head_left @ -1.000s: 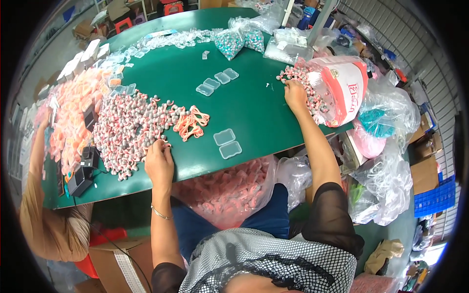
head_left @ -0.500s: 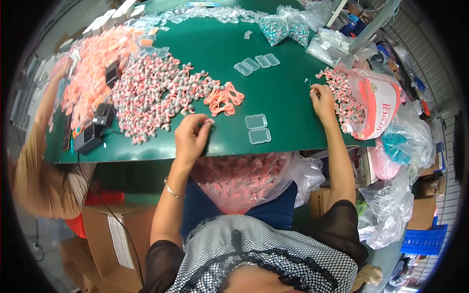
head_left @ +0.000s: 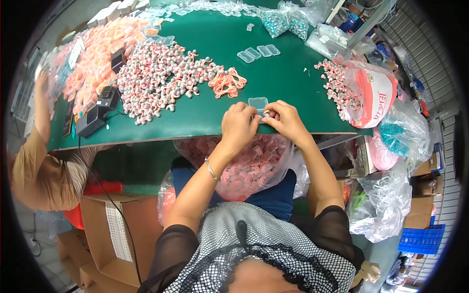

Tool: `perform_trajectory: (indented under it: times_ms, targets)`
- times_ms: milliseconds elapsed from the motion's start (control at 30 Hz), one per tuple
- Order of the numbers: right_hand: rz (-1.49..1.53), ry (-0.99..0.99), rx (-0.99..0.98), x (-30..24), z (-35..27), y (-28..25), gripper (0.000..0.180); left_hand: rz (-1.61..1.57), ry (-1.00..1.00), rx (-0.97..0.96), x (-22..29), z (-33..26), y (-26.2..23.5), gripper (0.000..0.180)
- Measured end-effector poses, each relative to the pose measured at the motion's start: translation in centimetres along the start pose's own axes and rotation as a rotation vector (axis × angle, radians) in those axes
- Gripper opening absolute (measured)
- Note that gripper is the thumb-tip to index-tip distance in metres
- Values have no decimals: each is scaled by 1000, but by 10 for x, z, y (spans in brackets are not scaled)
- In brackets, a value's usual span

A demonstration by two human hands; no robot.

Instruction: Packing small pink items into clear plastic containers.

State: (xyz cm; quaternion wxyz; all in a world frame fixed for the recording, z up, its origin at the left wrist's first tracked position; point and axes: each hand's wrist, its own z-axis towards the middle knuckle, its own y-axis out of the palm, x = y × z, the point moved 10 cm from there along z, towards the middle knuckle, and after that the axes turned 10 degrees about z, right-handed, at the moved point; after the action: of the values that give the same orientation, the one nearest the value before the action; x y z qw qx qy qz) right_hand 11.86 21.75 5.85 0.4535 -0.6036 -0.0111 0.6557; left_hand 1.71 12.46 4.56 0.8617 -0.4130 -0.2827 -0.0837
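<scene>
My left hand (head_left: 238, 126) and my right hand (head_left: 288, 122) meet over a small open clear plastic case (head_left: 258, 102) near the table's front edge. Its far half shows beyond my fingers; its near half is mostly covered by them. Between my right thumb and fingers is a small piece (head_left: 267, 113), partly hidden. The left fingers are pinched together close to it, and what they hold is hidden. Left of the case lie pink looped cords (head_left: 227, 83), beside a big heap of small pink-and-grey rounded pieces (head_left: 159, 80).
More pink-and-grey pieces (head_left: 334, 85) spill from a red-and-white bag (head_left: 375, 93) at right. Two clear cases (head_left: 249, 55) lie farther back. Black boxes (head_left: 91, 121) and a co-worker's arm (head_left: 41, 105) are at left. A bag of pink cases (head_left: 249, 166) sits below the edge.
My right hand has come from the right-hand heap to the case. My left hand has moved right to meet it. The view has shifted slightly, and the co-worker's arm has moved.
</scene>
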Motion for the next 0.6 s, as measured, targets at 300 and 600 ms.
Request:
perform_trajectory:
  times_ms: [300,600]
  targets:
    - [-45,-11,-110,5,7,9,18,-48,87,-31,3,-2,-7,30]
    - [-32,-6,14,22,76,-10,21,13,125,-71,8,-3,-5,31]
